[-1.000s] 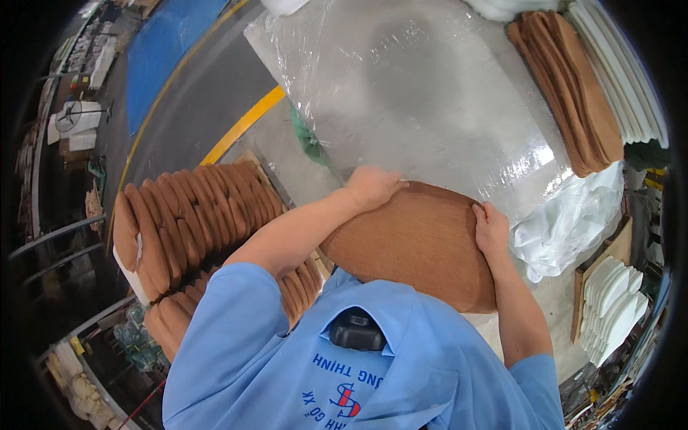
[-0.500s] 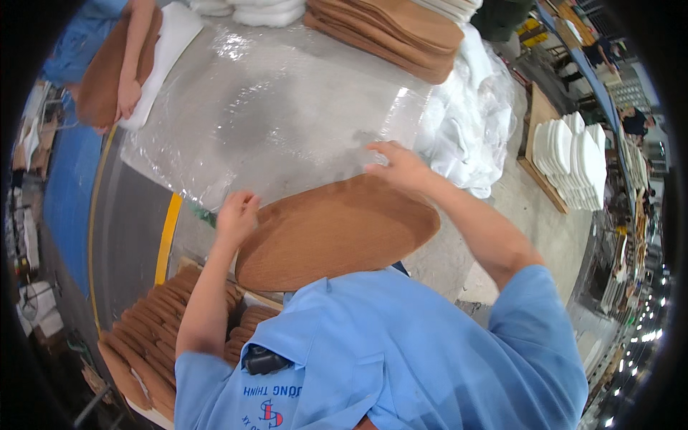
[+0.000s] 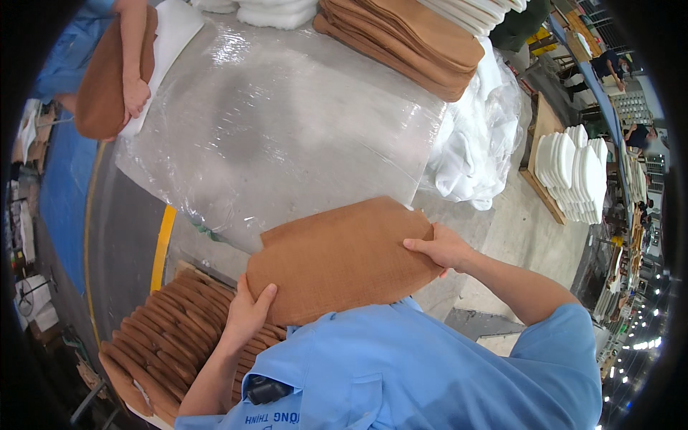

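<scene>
Clasping opposite ends of a brown fabric piece [image 3: 345, 259], the left hand [image 3: 249, 311] and right hand [image 3: 446, 251] stand apart, thumbs on top; that piece looks mid-handling, unfinished. It spans between them, just before the blue shirt [image 3: 408, 351], at the plastic-covered surface's [image 3: 308, 154] near edge. Plump brown cushions [image 3: 162, 340] at left seem done; a brown stack [image 3: 412, 49] beyond appears untouched.

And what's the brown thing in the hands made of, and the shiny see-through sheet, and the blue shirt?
The brown piece: probably matte woven fabric, since fine crossing lines show; any filling is hidden.
The see-through sheet: likely thin, glossy plastic film, because it wrinkles and catches bright glints.
The blue shirt: soft-looking, dull cloth with folds and seams; I can't tell which fibre.
</scene>
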### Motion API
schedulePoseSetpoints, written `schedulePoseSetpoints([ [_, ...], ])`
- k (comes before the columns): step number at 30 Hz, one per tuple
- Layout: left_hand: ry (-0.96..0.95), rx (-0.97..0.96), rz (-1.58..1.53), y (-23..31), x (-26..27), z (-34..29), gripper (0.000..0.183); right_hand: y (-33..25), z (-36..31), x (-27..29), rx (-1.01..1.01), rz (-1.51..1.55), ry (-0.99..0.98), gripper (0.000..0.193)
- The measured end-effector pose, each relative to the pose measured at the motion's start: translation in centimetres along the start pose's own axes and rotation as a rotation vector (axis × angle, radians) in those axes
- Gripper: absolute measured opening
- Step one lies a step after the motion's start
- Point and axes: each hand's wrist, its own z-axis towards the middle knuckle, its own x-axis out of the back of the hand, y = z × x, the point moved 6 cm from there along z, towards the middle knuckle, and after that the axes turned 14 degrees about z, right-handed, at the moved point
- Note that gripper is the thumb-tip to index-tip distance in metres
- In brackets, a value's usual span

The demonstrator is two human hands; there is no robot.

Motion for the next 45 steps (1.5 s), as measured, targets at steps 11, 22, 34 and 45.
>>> schedulePoseSetpoints([
  [11, -0.081, 0.182, 0.085, -5.3, -1.6, 8.8, 0.058, 1.9, 9.1, 1.6, -0.101, -0.161, 0.081, 0.079],
  [22, -0.117, 0.25, 0.21, -4.7, -1.4, 11.8, 0.052, 1.8, 13.4, 1.2, -0.144, -0.011, 0.019, 0.065],
  [34, -0.067, 0.198, -0.327, -6.3, -3.7, 11.2, 0.047, 3.7, 14.3, 0.1, -0.101, 0.556, -0.126, 0.074],
  [45, 0.543, -0.499, -0.434, 2.7, 3.7, 2.5, 0.039, -0.2, 5.8, 4.1, 0.656, 0.858, 0.25, 0.081],
])
